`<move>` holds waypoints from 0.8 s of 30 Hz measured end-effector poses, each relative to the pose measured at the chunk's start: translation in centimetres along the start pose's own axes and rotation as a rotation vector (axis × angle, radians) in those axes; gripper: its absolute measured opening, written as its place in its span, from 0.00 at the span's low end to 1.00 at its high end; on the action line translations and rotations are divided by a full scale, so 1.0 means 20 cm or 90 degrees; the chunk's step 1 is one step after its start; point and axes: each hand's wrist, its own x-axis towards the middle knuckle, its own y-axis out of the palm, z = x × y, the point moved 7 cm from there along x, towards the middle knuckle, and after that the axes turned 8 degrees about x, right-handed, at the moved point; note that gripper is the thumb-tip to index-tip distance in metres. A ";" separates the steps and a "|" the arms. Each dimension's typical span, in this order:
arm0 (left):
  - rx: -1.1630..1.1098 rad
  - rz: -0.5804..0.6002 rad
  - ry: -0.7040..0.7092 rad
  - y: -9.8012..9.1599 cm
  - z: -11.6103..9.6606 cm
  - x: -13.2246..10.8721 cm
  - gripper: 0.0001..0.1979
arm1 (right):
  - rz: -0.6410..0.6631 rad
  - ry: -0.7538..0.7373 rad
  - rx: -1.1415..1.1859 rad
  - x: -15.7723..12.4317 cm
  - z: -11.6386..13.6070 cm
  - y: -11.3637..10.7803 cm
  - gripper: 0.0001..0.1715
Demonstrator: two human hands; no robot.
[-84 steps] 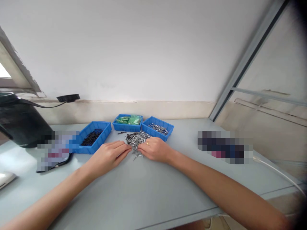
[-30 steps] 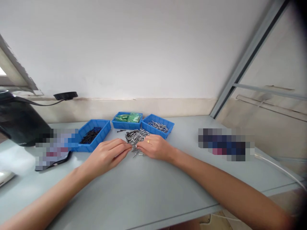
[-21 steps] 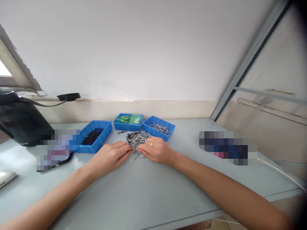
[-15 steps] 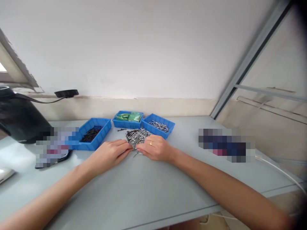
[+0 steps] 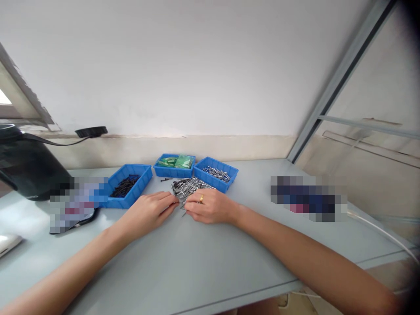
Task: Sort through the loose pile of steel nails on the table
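Note:
A loose pile of silver nails [image 5: 187, 186] lies on the grey table [image 5: 197, 262], in front of three blue trays. My left hand [image 5: 149, 211] rests at the pile's near left edge, its fingers stretched flat and close together, tips touching the nearest nails. My right hand [image 5: 210, 205], with a gold ring, sits at the pile's near right edge, fingers curled together over a few nails. Whether they hold one is hidden.
The left blue tray [image 5: 126, 189] holds dark screws, the middle tray [image 5: 173, 166] green packets, the right tray [image 5: 215, 174] silver nails. A black appliance [image 5: 26, 166] with a cable stands far left. Blurred patches lie left and right. The table's front edge runs below my arms.
My right hand has drawn slightly nearer and leftward, raking nails from the pile's near edge. My left hand has stayed at the pile's left edge.

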 end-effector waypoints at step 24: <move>0.047 -0.058 -0.061 -0.02 0.05 0.00 0.14 | -0.037 0.050 -0.060 0.01 -0.05 -0.05 0.11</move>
